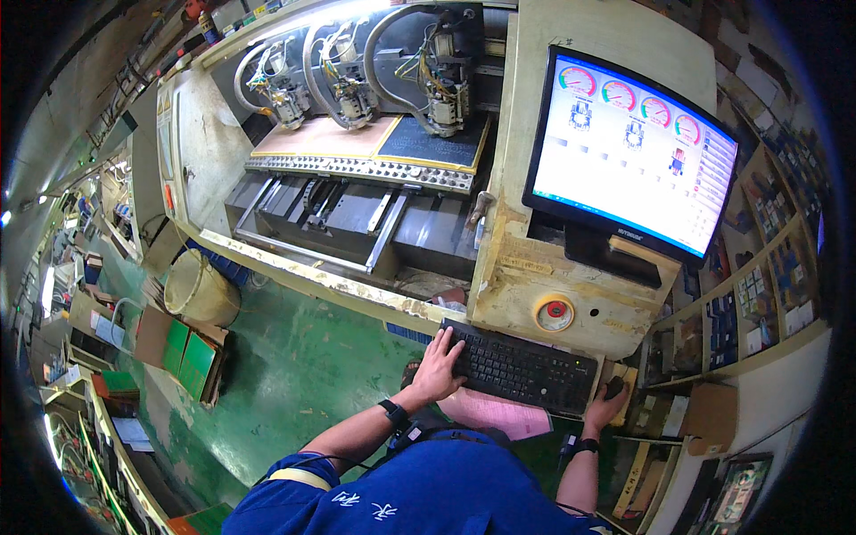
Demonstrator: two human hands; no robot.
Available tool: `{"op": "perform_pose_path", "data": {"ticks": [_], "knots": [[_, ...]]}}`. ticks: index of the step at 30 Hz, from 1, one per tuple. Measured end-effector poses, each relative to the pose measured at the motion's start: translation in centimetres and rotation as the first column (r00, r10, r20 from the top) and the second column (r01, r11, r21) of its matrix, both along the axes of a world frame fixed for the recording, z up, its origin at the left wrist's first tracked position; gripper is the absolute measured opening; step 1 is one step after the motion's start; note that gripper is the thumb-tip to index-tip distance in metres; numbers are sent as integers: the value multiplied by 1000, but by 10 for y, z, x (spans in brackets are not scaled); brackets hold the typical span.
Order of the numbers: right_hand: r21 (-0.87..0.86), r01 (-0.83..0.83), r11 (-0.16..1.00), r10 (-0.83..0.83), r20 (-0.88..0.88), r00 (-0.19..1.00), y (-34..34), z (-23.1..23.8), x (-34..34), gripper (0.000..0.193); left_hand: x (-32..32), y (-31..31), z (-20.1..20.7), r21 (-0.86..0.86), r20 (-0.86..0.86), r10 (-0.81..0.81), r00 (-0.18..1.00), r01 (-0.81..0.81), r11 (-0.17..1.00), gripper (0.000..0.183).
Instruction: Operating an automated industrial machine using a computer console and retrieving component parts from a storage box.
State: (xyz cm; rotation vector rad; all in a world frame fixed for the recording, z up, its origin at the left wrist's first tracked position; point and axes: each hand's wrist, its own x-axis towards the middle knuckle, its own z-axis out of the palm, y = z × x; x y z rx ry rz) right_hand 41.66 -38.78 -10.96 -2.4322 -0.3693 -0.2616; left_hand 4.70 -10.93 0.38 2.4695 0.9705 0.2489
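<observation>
Black keyboard [522,367] under left hand [437,366], fingers spread to reach keys; right hand [608,403] cups mouse [614,386], fingers curled, steering monitor [633,152].

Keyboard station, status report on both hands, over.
Left hand resting on black keyboard, fingers spread. Right hand gripping dark mouse. Pink paper lies below keyboard; nothing blocking.

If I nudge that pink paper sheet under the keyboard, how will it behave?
The pink paper sheet looks thin, so probably floppy and light. The black keyboard seems to overlap its top edge, so it may snag or tear rather than slide. The left hand rests on the keyboard.
</observation>
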Motion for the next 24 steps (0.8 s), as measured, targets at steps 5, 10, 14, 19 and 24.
{"op": "perform_pose_path", "data": {"ticks": [5,10,14,19,24], "knots": [[34,-14,999,14,7,1000,0,5,-3,66,1,0,2,-12,-7,4,1000,-4,1000,90],[27,-22,999,22,-12,1000,1,3,-1,66,0,0,0,1,1,3,1000,-3,1000,90],[17,-19,1000,19,-25,1000,0,1,0,68,0,0,0,2,5,0,1000,0,1000,89],[14,-1,1000,1,-19,1000,-5,-4,4,68,2,0,0,3,-17,-13,1000,13,1000,90],[14,-19,1000,20,-44,999,0,1,1,67,0,0,1,-1,-18,-1,1000,1,1000,89]]}}
